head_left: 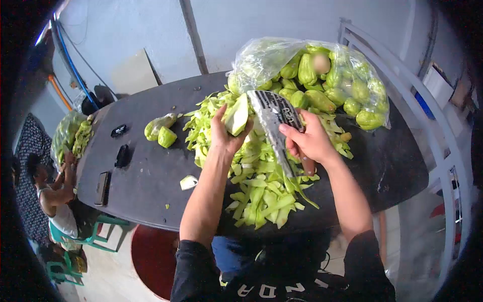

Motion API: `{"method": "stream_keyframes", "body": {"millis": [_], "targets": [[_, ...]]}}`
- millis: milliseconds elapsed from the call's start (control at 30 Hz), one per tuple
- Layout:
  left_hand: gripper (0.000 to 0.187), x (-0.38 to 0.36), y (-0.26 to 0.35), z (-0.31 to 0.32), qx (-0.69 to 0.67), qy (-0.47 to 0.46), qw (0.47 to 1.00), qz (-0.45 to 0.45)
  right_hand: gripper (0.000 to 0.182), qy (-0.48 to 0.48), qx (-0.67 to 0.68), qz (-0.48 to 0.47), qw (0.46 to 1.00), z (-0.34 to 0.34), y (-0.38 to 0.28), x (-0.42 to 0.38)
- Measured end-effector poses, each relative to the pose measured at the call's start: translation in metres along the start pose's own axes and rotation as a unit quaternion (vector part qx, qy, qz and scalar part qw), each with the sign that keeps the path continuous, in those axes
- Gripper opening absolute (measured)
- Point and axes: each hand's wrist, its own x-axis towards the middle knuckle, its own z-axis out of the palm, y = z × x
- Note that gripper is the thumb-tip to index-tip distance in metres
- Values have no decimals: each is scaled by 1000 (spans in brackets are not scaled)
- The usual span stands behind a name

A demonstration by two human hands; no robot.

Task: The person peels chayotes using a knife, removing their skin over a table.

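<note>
My left hand (pixel 226 132) grips a partly peeled chayote (pixel 237 116), pale where the skin is off, above the heap of peelings. In my right hand (pixel 308 138) is a wide cleaver (pixel 271 123) with a brown handle; its blade is smeared with wet residue and stands close beside the chayote. Green peelings (pixel 264 199) lie piled on the dark table under both hands. Behind them, a clear plastic bag (pixel 266 53) lies open with many whole chayotes (pixel 307 70) in it.
Chayote pieces (pixel 167 136) and a pale offcut (pixel 188 182) lie left on the table (pixel 146 196). A phone (pixel 102 189) and small black objects (pixel 122 156) sit further left. Another person (pixel 55 194) works at the far left end. A red round tub (pixel 153 261) stands below; metal railing (pixel 437 151) runs right.
</note>
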Motion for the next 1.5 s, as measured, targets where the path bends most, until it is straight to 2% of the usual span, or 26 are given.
{"method": "stream_keyframes", "body": {"millis": [67,100,167,300,367,400,467,500,567,633,700,767,867,900,1000,1033,1100,1267,1500], "targets": [[47,-11,-2,4,-35,-4,999,18,22,-61,33,30,997,10,3,9],[48,-19,-3,12,-64,-5,997,36,22,-61,27,33,997,15,3,13],[49,-23,0,9,-28,10,998,58,21,-77,14,48,996,23,5,20],[50,-19,10,-18,22,-36,997,63,22,-91,29,55,994,33,15,24],[45,-12,7,-19,34,33,996,74,20,-88,23,68,994,34,18,21],[45,-13,7,-21,27,32,996,73,20,-73,37,66,994,34,17,17],[47,-20,5,-20,148,-21,986,75,18,-47,60,86,993,29,13,8],[47,-22,2,-15,144,-24,986,78,18,-50,55,84,994,25,12,5],[51,-29,-7,-2,151,30,979,134,17,-60,93,90,990,18,14,-1],[49,-36,-15,4,170,27,972,158,17,-61,102,98,988,15,13,-6],[47,-32,-23,4,169,-9,973,157,17,-76,84,82,990,14,13,-6],[50,-14,-31,-10,190,14,967,169,18,-67,94,108,987,12,14,-7],[52,-14,-34,-12,194,-49,963,181,19,-88,94,91,988,8,11,-9],[52,-23,-33,-4,199,-49,963,177,19,-83,99,91,987,8,12,-9],[57,-54,-28,23,93,-29,994,46,20,-85,80,90,989,7,16,-7],[57,-52,-27,20,94,-29,994,42,20,-82,80,91,989,6,18,-6],[57,-48,-27,15,78,-99,991,35,20,-84,71,79,991,5,18,-6],[55,-48,-28,16,33,-73,995,64,19,-67,42,89,993,6,17,-5],[53,-46,-25,14,49,-91,991,81,23,-42,-51,63,996,11,11,-9]]}}
